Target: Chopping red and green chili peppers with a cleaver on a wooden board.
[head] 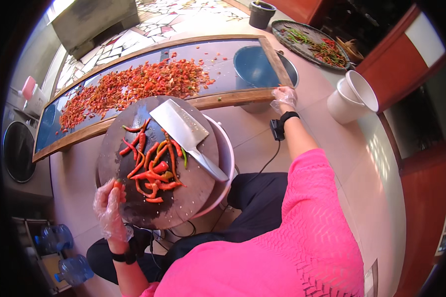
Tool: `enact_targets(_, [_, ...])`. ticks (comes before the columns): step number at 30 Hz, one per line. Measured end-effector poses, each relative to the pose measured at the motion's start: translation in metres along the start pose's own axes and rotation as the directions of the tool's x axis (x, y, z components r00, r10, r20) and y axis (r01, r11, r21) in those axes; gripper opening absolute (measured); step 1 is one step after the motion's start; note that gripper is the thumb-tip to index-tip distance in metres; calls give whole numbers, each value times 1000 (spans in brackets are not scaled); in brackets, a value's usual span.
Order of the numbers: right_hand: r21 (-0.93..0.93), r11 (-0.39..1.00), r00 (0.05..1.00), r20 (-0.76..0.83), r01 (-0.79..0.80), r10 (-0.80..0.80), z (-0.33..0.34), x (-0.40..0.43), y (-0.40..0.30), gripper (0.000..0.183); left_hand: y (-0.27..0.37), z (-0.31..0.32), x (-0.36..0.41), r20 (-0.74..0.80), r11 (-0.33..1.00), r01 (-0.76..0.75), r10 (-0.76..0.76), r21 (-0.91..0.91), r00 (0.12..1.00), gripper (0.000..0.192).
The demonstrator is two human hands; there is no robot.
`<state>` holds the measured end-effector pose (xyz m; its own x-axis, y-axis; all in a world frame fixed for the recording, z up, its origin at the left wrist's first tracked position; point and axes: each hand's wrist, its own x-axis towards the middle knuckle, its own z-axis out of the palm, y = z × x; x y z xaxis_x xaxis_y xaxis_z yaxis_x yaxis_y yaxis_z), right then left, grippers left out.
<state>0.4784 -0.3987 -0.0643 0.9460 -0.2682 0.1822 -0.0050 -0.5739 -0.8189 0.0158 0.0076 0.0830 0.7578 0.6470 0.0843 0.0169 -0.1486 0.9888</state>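
Observation:
My left hand, in a clear plastic glove, pinches a red chili at the left edge of a round chopping board. Several red chilies and a green one lie on the board. A cleaver rests flat on its right part, handle towards me. My right hand, also gloved, is stretched out to the near right corner of a wood-framed see-through panel. A small red bit, apparently chili, shows at its fingertips. Chopped red chili is spread over the panel.
Under the board stands a pale pink tub. A blue basin sits beneath the panel's right end. Farther right are a white bucket and a woven tray of chilies. Water bottles lie at lower left.

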Motion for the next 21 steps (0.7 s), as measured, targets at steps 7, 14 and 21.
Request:
enact_targets(7, [488,749,887,140,-448,440,31,9,-31,25,-13,-14,4,-178,993,115,-114,-6,977,23])
enact_targets(14, [98,985,988,78,-141,134,22,9,-17,25,-13,-2,13,-151,991,135,-134,3,979,25])
enact_targets(21, [373,924,870,427,78,-246,8,-55,-115,25,-17,-12,6,-71,997,79,-79,-1,994,22])
